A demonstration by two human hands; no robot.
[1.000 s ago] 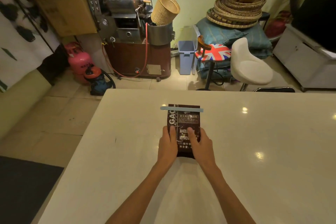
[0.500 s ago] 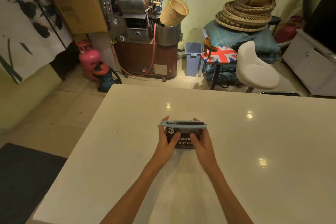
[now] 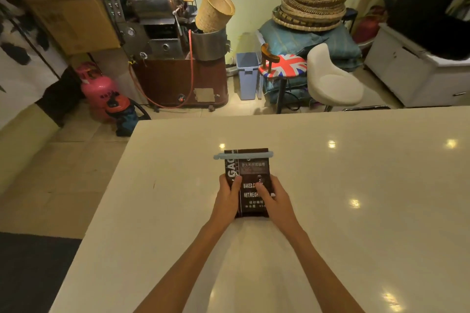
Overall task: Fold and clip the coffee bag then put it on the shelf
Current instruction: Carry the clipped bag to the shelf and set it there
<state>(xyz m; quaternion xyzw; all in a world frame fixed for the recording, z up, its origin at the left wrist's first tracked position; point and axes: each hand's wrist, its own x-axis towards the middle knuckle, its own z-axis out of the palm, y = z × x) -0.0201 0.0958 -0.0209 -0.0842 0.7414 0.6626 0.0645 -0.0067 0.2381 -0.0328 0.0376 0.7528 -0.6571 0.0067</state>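
A dark brown coffee bag (image 3: 250,173) with white lettering lies face up on the white table (image 3: 356,198), its top pointing away from me. A pale blue clip (image 3: 243,155) runs across its folded top edge. My left hand (image 3: 227,198) grips the bag's left side, thumb on its face. My right hand (image 3: 276,199) grips the right side the same way. No shelf is in view.
Past the table's far edge stand a white stool (image 3: 333,79), a flag-patterned chair (image 3: 284,65), a blue bin (image 3: 246,73), a coffee roaster (image 3: 162,33) and a pink gas cylinder (image 3: 99,89). The table's left edge (image 3: 101,211) drops to tiled floor.
Half a second ago the bag was tipped up on end between my hands; now it lies flat again with its face showing. Both hands stay on its sides.
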